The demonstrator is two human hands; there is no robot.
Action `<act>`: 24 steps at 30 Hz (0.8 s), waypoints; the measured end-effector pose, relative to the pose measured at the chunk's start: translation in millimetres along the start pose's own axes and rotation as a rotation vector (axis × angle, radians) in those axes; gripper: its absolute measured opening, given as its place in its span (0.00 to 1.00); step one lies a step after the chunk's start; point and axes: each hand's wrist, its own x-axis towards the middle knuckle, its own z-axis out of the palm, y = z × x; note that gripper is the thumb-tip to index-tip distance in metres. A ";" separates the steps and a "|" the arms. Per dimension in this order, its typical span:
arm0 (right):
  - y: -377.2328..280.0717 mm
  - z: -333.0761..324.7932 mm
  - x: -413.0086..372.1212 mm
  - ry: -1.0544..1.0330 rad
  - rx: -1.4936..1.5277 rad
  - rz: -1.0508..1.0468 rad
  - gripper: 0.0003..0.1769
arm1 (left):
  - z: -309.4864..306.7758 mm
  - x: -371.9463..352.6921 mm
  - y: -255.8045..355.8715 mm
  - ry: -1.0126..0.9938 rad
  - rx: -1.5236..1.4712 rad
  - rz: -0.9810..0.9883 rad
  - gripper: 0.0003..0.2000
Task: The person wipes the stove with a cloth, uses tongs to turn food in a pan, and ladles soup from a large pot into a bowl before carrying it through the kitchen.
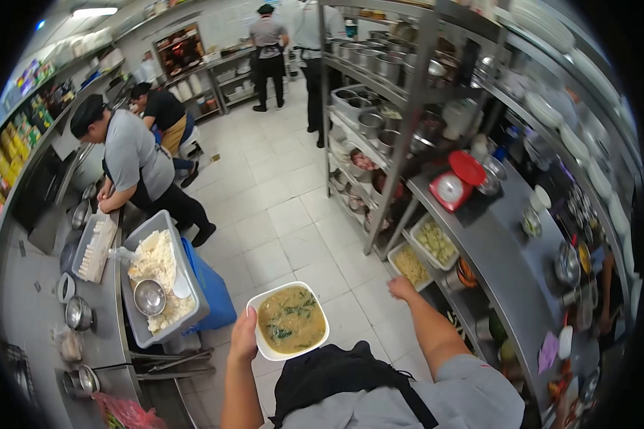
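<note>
My left hand (245,336) is closed on the near-left rim of a white square bowl (325,330), with the thumb over the edge. Inside is a brownish-yellow soup (286,322) with dark green leaves, and the bowl is roughly level. My right hand (402,288) hangs out to the side, loosely open, with nothing visible in it. It is nearest to a white bin of pale yellow shredded food (411,267) on the lower shelf and does not visibly touch it.
At left, a grey tub (201,306) of rice with a metal bowl (150,297) stands by a blue bin (211,286). A co-worker (132,146) stands beyond. On the right are a steel counter (472,250), a red scale (452,190) and a pot rack (401,143). Other people stand farther back.
</note>
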 end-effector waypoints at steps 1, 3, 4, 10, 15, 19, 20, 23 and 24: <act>-33.4 13.5 34.3 0.032 -0.011 -0.144 0.13 | -7.5 21.4 6.0 -0.008 -0.003 0.009 0.20; -93.4 33.4 75.9 0.042 -0.025 -0.291 0.14 | -10.6 63.5 24.0 0.033 0.002 0.023 0.20; -130.5 36.1 73.1 -0.008 0.014 -0.323 0.15 | -17.4 81.9 34.8 0.051 0.014 0.037 0.20; -85.2 48.9 168.6 -0.138 -0.445 -0.524 0.14 | -69.9 218.7 105.2 -0.028 0.084 0.018 0.21; -39.3 24.4 84.2 -0.033 0.175 0.544 0.15 | -92.8 332.0 169.2 -0.104 0.146 0.030 0.21; -7.3 20.5 54.4 -0.033 0.213 0.774 0.14 | -79.9 411.3 238.1 -0.166 0.130 0.033 0.22; -0.8 23.6 70.1 -0.050 0.198 0.775 0.14 | -78.6 432.4 252.6 -0.145 0.130 0.025 0.22; 8.1 22.0 132.4 -0.138 0.464 0.956 0.13 | -67.3 483.5 296.6 -0.211 0.050 0.011 0.23; -29.3 21.9 161.6 -0.103 0.464 0.793 0.12 | -62.8 498.8 312.6 -0.200 0.049 -0.001 0.23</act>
